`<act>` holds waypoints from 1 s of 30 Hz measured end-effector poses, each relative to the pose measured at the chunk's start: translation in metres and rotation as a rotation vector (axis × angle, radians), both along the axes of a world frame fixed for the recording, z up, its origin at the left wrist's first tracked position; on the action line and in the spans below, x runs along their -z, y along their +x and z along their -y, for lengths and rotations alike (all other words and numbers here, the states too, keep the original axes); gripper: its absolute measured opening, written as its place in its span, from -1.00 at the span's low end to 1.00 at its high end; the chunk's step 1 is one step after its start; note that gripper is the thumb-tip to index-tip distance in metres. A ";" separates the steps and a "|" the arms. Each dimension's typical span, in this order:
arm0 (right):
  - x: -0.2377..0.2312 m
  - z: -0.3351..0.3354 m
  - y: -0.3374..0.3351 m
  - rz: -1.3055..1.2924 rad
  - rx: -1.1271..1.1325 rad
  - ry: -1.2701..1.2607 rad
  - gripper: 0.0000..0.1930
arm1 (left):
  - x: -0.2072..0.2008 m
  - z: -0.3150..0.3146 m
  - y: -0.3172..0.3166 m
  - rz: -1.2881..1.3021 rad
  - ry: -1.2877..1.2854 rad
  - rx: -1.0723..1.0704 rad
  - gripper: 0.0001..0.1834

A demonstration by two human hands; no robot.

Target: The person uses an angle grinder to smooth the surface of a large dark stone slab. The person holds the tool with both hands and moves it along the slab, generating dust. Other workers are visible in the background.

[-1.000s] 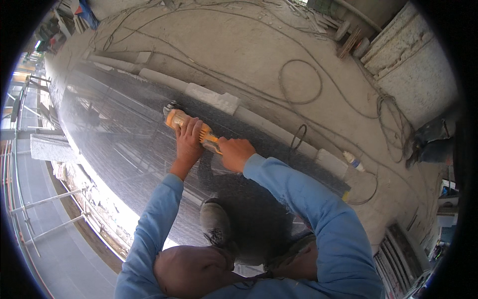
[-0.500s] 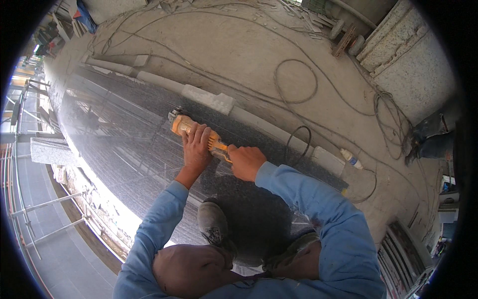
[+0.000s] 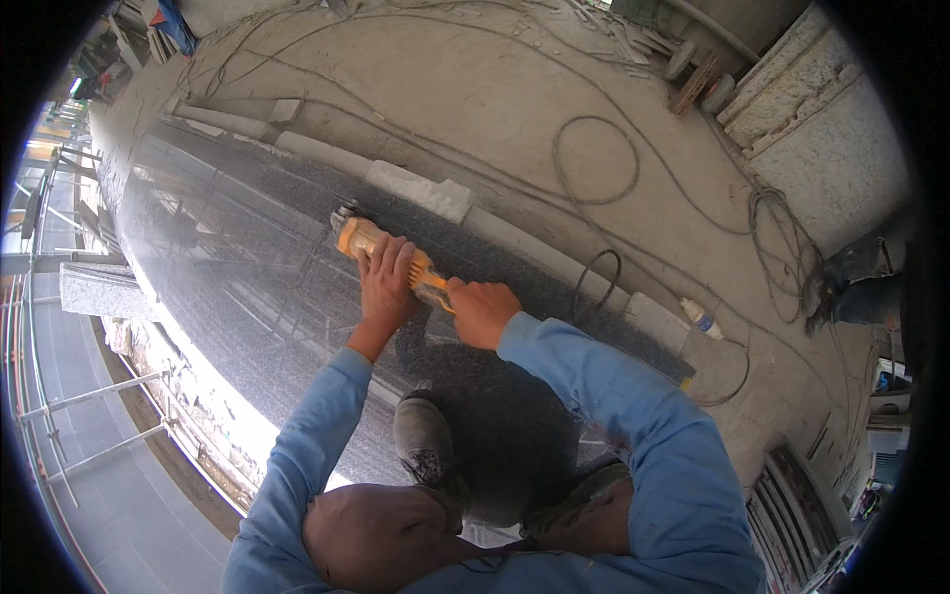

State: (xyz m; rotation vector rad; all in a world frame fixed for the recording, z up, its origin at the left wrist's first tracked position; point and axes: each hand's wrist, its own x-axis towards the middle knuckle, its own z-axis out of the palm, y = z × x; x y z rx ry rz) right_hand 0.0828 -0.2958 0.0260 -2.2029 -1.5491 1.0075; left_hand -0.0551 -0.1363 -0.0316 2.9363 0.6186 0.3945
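An orange hand grinder (image 3: 358, 236) rests with its head near the far edge of a large dark polished granite slab (image 3: 237, 297). My left hand (image 3: 386, 280) lies over the front of the grinder's body, fingers wrapped on it. My right hand (image 3: 481, 311) grips its rear handle. Both arms wear long blue sleeves. My shoe (image 3: 424, 441) stands on the slab just below the hands.
White stone blocks (image 3: 421, 190) line the slab's far edge. Cables (image 3: 594, 163) loop over the dusty concrete floor beyond. A plastic bottle (image 3: 697, 317) lies at the right. Metal railings (image 3: 89, 426) run along the left, and another person's boot (image 3: 851, 282) shows at the far right.
The grinder and both hands have slid a little to the right and toward me along the slab's far edge. The grip is the same.
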 end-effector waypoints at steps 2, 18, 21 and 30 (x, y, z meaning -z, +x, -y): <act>0.002 -0.006 -0.001 0.001 -0.003 -0.009 -0.76 | 0.000 -0.005 -0.001 -0.011 -0.004 -0.005 -0.16; 0.009 -0.038 -0.007 -0.012 0.024 0.062 -0.77 | 0.008 -0.041 -0.005 -0.015 0.001 -0.012 -0.22; 0.006 -0.045 -0.007 0.000 0.028 0.039 -0.77 | 0.006 -0.048 -0.003 -0.030 0.016 -0.002 -0.20; -0.001 -0.031 -0.008 0.005 0.011 0.013 -0.73 | -0.007 -0.031 -0.005 -0.022 0.008 0.022 -0.19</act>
